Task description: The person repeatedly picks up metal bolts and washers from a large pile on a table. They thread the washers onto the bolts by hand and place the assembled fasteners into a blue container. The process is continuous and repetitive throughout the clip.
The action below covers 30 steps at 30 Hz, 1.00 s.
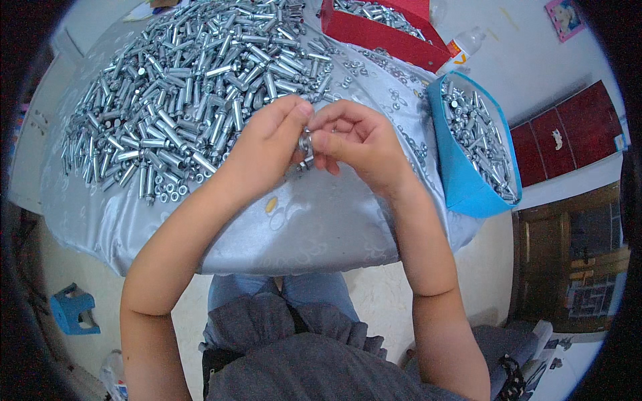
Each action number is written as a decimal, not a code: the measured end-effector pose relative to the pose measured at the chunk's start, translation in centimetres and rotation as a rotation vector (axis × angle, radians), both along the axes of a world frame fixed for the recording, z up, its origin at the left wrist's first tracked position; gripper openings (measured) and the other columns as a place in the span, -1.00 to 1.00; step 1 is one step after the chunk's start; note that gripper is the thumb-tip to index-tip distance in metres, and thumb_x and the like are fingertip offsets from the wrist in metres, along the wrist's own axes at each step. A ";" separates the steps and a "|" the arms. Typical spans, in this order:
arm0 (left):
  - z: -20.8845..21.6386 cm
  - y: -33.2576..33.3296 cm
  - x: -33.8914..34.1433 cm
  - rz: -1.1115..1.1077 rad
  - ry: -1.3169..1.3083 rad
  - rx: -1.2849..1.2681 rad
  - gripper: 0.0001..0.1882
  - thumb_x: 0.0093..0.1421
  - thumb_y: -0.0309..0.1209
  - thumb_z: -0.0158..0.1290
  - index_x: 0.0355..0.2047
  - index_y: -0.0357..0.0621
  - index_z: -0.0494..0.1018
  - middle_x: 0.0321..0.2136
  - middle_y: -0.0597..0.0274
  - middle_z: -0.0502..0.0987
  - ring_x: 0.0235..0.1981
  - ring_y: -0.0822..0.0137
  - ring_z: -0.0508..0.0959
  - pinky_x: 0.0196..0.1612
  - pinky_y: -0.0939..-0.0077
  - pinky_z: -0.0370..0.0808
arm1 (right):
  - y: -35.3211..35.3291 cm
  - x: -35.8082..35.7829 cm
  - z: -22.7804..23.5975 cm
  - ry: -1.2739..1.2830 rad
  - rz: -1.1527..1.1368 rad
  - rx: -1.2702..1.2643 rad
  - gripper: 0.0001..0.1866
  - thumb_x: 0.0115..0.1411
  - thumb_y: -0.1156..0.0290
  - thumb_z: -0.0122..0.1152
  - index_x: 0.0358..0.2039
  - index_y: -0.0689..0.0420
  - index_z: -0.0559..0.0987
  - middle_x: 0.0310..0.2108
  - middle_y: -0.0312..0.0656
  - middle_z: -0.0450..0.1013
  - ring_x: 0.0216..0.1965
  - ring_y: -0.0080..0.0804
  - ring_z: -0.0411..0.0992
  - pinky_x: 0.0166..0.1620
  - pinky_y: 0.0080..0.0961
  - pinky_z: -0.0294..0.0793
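My left hand (266,144) and my right hand (366,144) meet over the near edge of the bolt pile. Between their fingertips is a small silver expansion bolt (305,144) with a ring-shaped washer or nut on it, mostly hidden by the fingers. The left thumb and fingers are closed on it. My right thumb and forefinger pinch at its side, the other right fingers curled loosely. To the left and beyond lies a large heap of silver expansion bolts (194,87). Several loose nuts (174,189) rest at its near edge.
A blue open box (461,190) of bolts stands at the right, a red box (381,33) of metal parts at the back. Scattered washers (394,97) lie between them on the silver tablecloth (321,237). A plastic bottle (470,41) stands beyond; a blue stool (70,311) is on the floor.
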<state>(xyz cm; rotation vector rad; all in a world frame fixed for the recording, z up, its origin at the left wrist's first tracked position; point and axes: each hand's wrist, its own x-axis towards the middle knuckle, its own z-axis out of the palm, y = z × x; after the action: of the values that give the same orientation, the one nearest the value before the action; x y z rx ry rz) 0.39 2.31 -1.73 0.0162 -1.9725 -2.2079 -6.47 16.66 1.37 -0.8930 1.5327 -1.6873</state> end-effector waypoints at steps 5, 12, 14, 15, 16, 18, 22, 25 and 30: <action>1.5 0.1 0.2 0.031 -0.306 0.212 -0.80 0.14 -0.20 -0.17 -0.37 -0.03 0.31 -0.73 0.43 0.27 -0.84 0.63 0.11 -0.79 0.74 -0.02 | -0.4 0.1 -0.6 0.112 -0.122 -0.030 -0.80 0.03 0.45 0.15 -0.31 0.25 0.52 -0.47 -0.24 0.45 -0.51 -0.63 0.38 -0.50 -0.73 0.36; 1.6 -0.3 0.4 0.035 -0.332 0.249 -0.80 0.14 -0.19 -0.17 -0.35 0.01 0.30 -0.78 0.50 0.18 -0.84 0.64 0.06 -0.79 0.73 -0.06 | -0.2 0.1 -0.7 0.295 -0.131 -0.049 -0.76 0.01 0.48 0.15 -0.26 0.22 0.52 -0.38 -0.24 0.44 -0.39 -0.64 0.37 -0.34 -0.78 0.36; 1.6 -0.4 0.4 0.016 -0.343 0.277 -0.80 0.15 -0.19 -0.18 -0.35 0.00 0.30 -0.79 0.51 0.16 -0.84 0.63 0.06 -0.79 0.72 -0.05 | -0.1 0.2 -0.4 0.318 -0.123 -0.032 -0.76 0.00 0.49 0.16 -0.26 0.21 0.53 -0.37 -0.24 0.43 -0.38 -0.64 0.37 -0.32 -0.78 0.36; 1.6 -0.4 0.3 0.003 -0.349 0.290 -0.80 0.15 -0.19 -0.18 -0.35 0.00 0.30 -0.79 0.51 0.15 -0.84 0.63 0.06 -0.80 0.71 -0.05 | 0.0 0.1 -0.5 0.358 -0.128 -0.030 -0.76 -0.01 0.50 0.17 -0.26 0.19 0.53 -0.38 -0.25 0.43 -0.39 -0.65 0.36 -0.33 -0.77 0.35; 1.7 -0.4 0.3 -0.009 -0.342 0.283 -0.79 0.15 -0.21 -0.20 -0.33 -0.03 0.30 -0.79 0.48 0.16 -0.84 0.62 0.07 -0.79 0.71 -0.03 | 0.1 -0.1 -0.8 0.398 -0.132 -0.028 -0.76 -0.02 0.50 0.18 -0.26 0.18 0.53 -0.39 -0.25 0.43 -0.40 -0.66 0.35 -0.34 -0.77 0.35; 1.7 -0.6 0.5 -0.029 -0.331 0.268 -0.77 0.16 -0.26 -0.23 -0.27 -0.08 0.29 -0.80 0.43 0.19 -0.83 0.60 0.10 -0.79 0.71 0.00 | 0.1 -0.2 -0.9 0.475 -0.146 -0.029 -0.77 -0.04 0.49 0.20 -0.29 0.16 0.54 -0.42 -0.27 0.43 -0.44 -0.68 0.34 -0.38 -0.77 0.34; 2.1 -0.3 0.6 -0.013 -0.339 0.233 -0.76 0.14 -0.23 -0.18 -0.29 -0.10 0.30 -0.80 0.43 0.19 -0.83 0.59 0.11 -0.79 0.69 0.02 | 0.1 0.0 -1.0 0.618 -0.199 -0.027 -0.83 -0.08 0.45 0.25 -0.40 0.16 0.54 -0.48 -0.33 0.41 -0.55 -0.71 0.28 -0.49 -0.76 0.28; 2.2 -0.3 0.7 -0.025 -0.325 0.240 -0.76 0.13 -0.22 -0.15 -0.32 -0.10 0.31 -0.79 0.42 0.20 -0.83 0.59 0.13 -0.80 0.69 0.03 | 0.2 0.0 -0.9 0.739 -0.155 0.036 -0.83 -0.11 0.43 0.28 -0.45 0.16 0.53 -0.53 -0.37 0.38 -0.62 -0.71 0.23 -0.56 -0.77 0.23; 2.7 -0.4 0.9 0.033 -0.314 0.186 -0.72 0.12 -0.12 -0.16 -0.38 -0.05 0.32 -0.82 0.46 0.22 -0.87 0.60 0.13 -0.81 0.71 0.00 | -0.1 0.8 -0.2 0.685 -0.197 -0.040 -0.77 -0.13 0.44 0.29 -0.39 0.12 0.53 -0.55 -0.34 0.37 -0.62 -0.68 0.24 -0.58 -0.75 0.22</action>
<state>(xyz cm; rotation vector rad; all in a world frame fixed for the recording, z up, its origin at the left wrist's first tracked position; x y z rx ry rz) 1.28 1.92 0.98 0.4423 -1.8809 -2.4847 -5.69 16.57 1.13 -1.4867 2.0870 -1.6315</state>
